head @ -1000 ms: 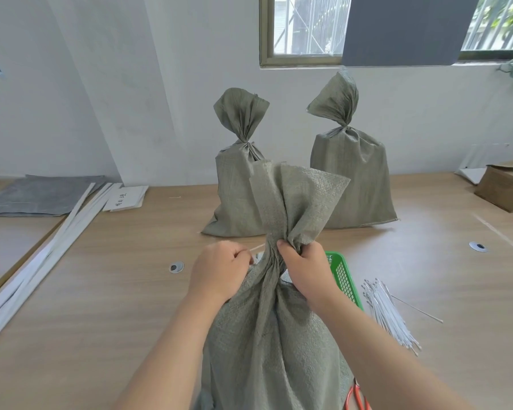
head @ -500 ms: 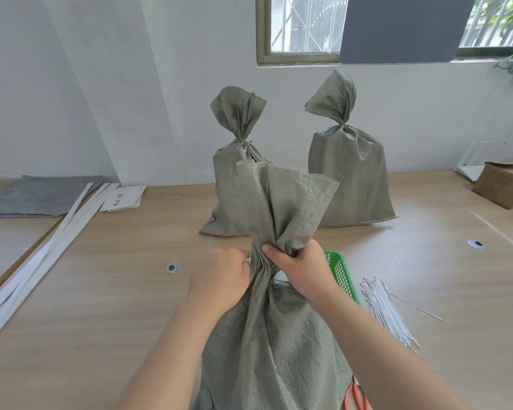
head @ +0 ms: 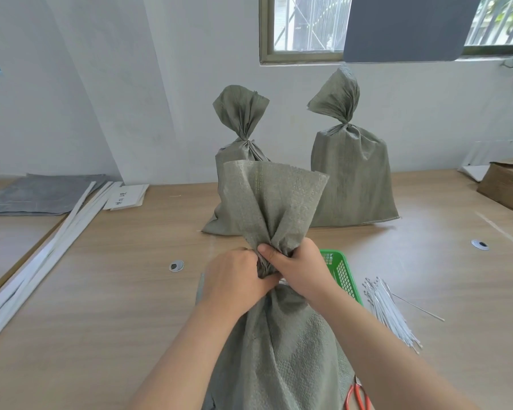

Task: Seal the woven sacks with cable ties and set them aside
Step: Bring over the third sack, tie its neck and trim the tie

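Basket (head: 342, 273) (perhaps touching) beside sack (head: 282, 335)

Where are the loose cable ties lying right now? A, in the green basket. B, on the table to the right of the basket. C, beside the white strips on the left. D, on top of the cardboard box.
B: the cable ties lie fanned out on the bare table, just right of the basket, well short of the box.

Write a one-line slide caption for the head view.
Both hands, left hand and right hand, gather the neck of a woven sack; two tied sacks stand behind.
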The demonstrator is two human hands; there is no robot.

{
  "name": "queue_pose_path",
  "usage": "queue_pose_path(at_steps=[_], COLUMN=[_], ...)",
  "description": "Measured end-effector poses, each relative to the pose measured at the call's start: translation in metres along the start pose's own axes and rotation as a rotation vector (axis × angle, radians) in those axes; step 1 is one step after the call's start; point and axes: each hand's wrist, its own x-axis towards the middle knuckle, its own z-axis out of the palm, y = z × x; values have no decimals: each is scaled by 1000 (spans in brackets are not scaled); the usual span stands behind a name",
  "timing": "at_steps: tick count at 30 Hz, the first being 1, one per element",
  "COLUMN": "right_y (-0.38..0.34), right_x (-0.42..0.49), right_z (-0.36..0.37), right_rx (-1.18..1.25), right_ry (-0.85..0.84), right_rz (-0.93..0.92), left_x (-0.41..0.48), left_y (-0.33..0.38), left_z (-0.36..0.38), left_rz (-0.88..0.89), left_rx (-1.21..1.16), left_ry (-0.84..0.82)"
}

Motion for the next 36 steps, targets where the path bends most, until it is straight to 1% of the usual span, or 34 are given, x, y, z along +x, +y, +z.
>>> queue_pose_path(at_steps=[3,6,8,12,18,23,29,32,36], right_y=[0,5,7,6,5,1,2,-1,-6], right_x=[0,0,-1,-3,-7,-9,-10,-14,-18], right_z=[-5,-11,-13,-14,-10,-13,-14,-13,-7], right_rx=[-28,-181,-253,-399,-519,-517,-470,-430,-352], right_ry=[-84,-118,-136,-118,-59,-48,58,32,-10], right_rz=[24,55,23,-9,15,20,-40,-60,-59], left_x=[0,3,6,7,8,6,7,9,12], left_y=[-2,-9,-11,-12,-12,-13,-13,-14,-9], left_z=[5,10,12,16,18,16,13,11,9], left_rz=[-60,-130,-177,-230,-275,-290,-303,-286,-272], left_rx=[-53,-136,-204,-411,-478,-497,-534,-506,-458], left_ry=[35,-14,-32,-51,-81,-77,-37,-16,-31])
